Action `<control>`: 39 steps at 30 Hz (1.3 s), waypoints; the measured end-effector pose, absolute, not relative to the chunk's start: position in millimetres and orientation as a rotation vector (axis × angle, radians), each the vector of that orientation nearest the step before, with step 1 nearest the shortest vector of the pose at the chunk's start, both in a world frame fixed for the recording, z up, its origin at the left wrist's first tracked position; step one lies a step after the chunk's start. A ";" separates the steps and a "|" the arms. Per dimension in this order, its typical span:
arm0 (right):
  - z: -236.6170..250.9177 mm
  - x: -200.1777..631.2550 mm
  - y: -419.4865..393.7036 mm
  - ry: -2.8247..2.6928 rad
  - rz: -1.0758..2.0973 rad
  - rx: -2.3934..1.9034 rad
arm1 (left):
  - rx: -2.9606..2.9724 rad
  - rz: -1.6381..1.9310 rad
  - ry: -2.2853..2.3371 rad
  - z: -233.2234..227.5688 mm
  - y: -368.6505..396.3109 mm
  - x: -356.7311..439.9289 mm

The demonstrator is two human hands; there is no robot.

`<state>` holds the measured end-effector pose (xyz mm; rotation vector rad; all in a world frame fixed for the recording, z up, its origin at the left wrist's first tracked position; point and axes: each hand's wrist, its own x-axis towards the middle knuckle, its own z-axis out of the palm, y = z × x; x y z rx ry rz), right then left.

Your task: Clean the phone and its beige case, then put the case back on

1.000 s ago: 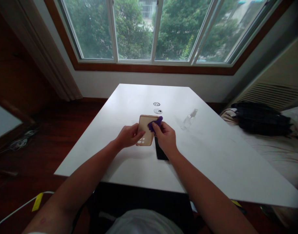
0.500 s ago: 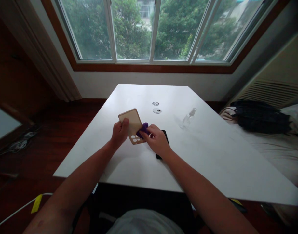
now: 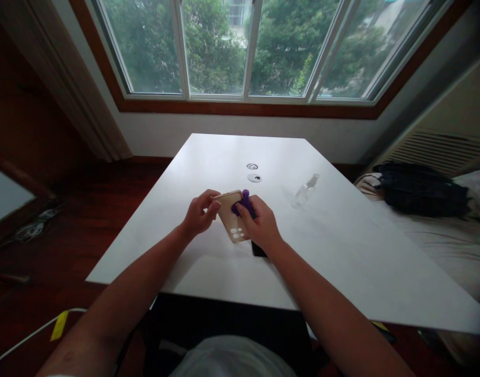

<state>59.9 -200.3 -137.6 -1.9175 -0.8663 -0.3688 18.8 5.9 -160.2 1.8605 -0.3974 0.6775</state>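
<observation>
Gripping a tan case (image 3: 232,220) by its upper edge, the left hand (image 3: 198,214) holds it tilted above the white table (image 3: 342,235). The right hand (image 3: 261,225) pinches a purple cloth (image 3: 243,201) against the case. A black phone (image 3: 259,250) lies beneath that hand.

Single view, head-worn: looks forward and down from above the person's lap, across the white counter (image 3: 342,246) toward the window (image 3: 248,47). Both forearms enter from the bottom edge; near range. No second view.
</observation>
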 end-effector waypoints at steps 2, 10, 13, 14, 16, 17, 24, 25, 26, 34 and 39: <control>-137.9 61.7 -201.7 -0.947 -0.403 -1.962 | 1.889 0.752 -0.357 -159.0 8.9 18.4; -137.6 62.6 -200.3 -0.989 -0.275 -2.051 | 2.205 0.871 -0.215 -149.4 7.8 18.4; -134.4 64.3 -202.4 -1.014 -0.205 -2.071 | 2.163 0.989 -0.051 -146.5 11.8 20.7; -133.5 64.9 -203.2 -1.021 -0.189 -2.070 | 2.136 1.038 0.019 -145.6 13.3 21.5; -132.6 66.5 -204.9 -1.018 -0.174 -2.068 | 2.076 1.114 0.139 -144.4 15.9 22.9; -132.6 67.3 -205.6 -1.009 -0.178 -2.072 | 2.059 1.130 0.166 -144.2 16.7 23.5; -136.0 71.4 -208.4 -0.900 -0.227 -2.122 | 2.184 1.073 0.016 -148.3 13.2 21.3; -135.8 71.0 -208.2 -0.900 -0.227 -2.127 | 2.220 1.048 -0.047 -149.0 11.6 20.3; -135.3 70.2 -207.8 -0.904 -0.229 -2.132 | 2.256 1.014 -0.118 -149.6 9.8 19.3; -130.6 61.9 -205.3 -0.959 -0.365 -1.923 | 2.285 0.929 -0.398 -148.8 0.8 16.9; -130.1 59.7 -204.7 -1.093 -0.594 -1.911 | 2.277 0.961 -0.441 -150.0 3.2 17.5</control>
